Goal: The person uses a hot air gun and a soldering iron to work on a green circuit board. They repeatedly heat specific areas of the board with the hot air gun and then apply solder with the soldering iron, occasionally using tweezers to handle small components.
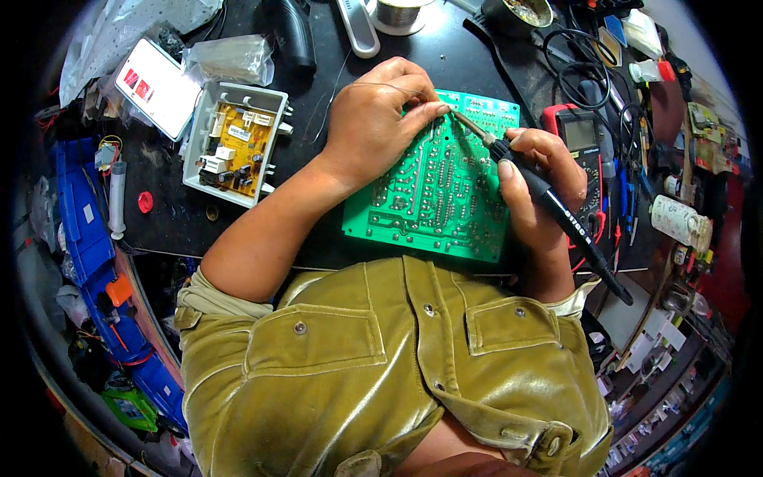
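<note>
A green circuit board [477,230] lies on the dark bench in front of me, its solder side up. My right hand [548,171] grips a black soldering iron [548,203], its tip slanting down to the board's upper part. Close beside that tip, my left hand [389,111] is closed in a pinch over the board's upper left edge. A thin solder wire [380,84] runs across its fingers. The fingertips hide the wire's end, and I cannot tell whether the tip touches a joint.
Behind the board stands a solder spool [400,14]. Left lie a grey-framed orange circuit board [238,143], a lit phone [159,87] and a syringe [118,199]. A multimeter [579,131] with red leads and coiled black cable [568,75] sit at right.
</note>
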Available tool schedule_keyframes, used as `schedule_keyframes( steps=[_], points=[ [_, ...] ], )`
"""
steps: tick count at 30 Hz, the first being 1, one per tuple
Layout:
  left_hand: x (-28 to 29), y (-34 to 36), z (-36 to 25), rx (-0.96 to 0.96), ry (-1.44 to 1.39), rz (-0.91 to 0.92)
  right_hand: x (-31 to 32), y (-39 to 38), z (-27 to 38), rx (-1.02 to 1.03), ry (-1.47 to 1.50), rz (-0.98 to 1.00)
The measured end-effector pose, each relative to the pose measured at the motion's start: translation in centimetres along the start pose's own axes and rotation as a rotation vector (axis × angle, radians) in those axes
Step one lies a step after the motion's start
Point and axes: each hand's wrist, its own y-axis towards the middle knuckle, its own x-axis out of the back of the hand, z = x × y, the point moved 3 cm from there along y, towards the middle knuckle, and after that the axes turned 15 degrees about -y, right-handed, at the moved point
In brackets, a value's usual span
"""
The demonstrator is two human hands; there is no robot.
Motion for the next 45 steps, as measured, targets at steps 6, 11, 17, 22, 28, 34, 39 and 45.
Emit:
schedule_keyframes(
  steps=[6,11,17,22,28,34,39,45],
  points=[
    [0.2,0.2,0.3,0.064,-0.148,-0.056,-0.1,0.0,-0.2,-0.015,0.042,-0.024],
    [0.5,0.3,0.3,0.014,-0.11,-0.051,0.0,-0.2,-0.1,-0.091,0.096,-0.017],
    [0.4,0.2,0.4,-0.007,-0.104,-0.085,0.1,-0.4,-0.3,-0.094,0.1,-0.016],
    [0.5,0.2,0.0,-0.008,-0.057,-0.045,0.3,-0.2,0.0,-0.11,0.115,-0.055],
    [0.5,0.3,-0.6,-0.015,-0.057,-0.057,1.4,-0.2,-0.5,-0.202,0.235,-0.181],
    [0.5,0.0,-0.6,-0.063,-0.086,-0.08,6.2,0.3,1.1,-0.118,0.196,-0.398],
    [0.4,0.0,-0.6,-0.079,-0.081,-0.07,12.4,1.9,-2.2,-0.126,0.002,-0.569],
    [0.3,-0.1,-0.9,-0.076,-0.064,-0.05,14.7,4.9,-5.7,-0.235,0.195,-0.539]
  ],
)
